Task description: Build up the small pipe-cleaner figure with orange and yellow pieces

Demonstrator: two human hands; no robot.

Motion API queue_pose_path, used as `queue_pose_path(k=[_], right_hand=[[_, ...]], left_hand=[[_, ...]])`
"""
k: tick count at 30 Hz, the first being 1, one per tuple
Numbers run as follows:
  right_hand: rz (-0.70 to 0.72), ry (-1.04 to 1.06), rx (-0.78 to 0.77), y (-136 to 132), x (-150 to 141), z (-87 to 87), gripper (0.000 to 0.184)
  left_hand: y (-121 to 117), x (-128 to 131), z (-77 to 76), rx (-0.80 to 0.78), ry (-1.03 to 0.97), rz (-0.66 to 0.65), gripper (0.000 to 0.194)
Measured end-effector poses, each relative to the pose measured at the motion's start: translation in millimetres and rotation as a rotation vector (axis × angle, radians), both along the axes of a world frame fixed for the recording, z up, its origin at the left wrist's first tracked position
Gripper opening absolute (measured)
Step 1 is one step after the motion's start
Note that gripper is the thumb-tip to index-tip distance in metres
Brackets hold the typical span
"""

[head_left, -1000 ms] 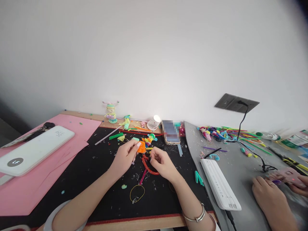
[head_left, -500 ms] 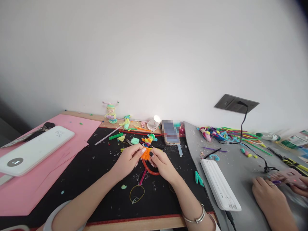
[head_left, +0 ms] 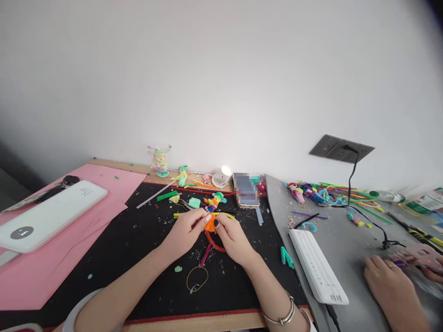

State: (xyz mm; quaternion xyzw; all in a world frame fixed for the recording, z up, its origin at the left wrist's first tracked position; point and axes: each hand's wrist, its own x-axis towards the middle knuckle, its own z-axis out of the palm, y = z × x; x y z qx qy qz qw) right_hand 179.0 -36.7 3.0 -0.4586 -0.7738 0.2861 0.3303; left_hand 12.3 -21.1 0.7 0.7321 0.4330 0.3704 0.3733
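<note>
My left hand (head_left: pixel 185 234) and my right hand (head_left: pixel 235 237) meet over the black mat (head_left: pixel 145 272), both closed in a pinch on one orange fuzzy piece (head_left: pixel 210 224). It looks like bundled pipe cleaner, partly covered by my fingers. Just below it lies a red curved tube-like piece (head_left: pixel 215 243), with a magenta stick (head_left: pixel 205 255) and a thin tan loop (head_left: pixel 197 279) nearer me. Behind my hands rests a small colourful pipe-cleaner figure (head_left: pixel 215 201). A yellow pipe cleaner (head_left: pixel 226 215) passes beside my right fingers.
A phone (head_left: pixel 246 190) and paper cup (head_left: pixel 222 176) stand near the wall. To the left, a white power bank (head_left: pixel 51 216) lies on pink paper (head_left: pixel 83 258). At right are another white power bank (head_left: pixel 317 267), loose pipe cleaners (head_left: pixel 346 191) and another person's hand (head_left: pixel 389 281).
My right hand has shifted slightly left, closer to my left hand. Less of the orange piece shows between my fingers. At right, the other person's hands have moved a little.
</note>
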Motion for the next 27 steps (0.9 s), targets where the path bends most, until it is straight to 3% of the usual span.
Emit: queue_pose_path(k=[10,27], right_hand=[[0.003,-0.016,0.02,0.1,-3.5,-2.6,0.023],[-0.007,0.013,0.009,0.1,-7.4,-5.1,0.022]], left_hand=[[1.5,1.4,-6.4,0.089,0.026,0.01,0.028],[2.3,2.0,-8.3,0.09,0.032,-0.004,0.026]])
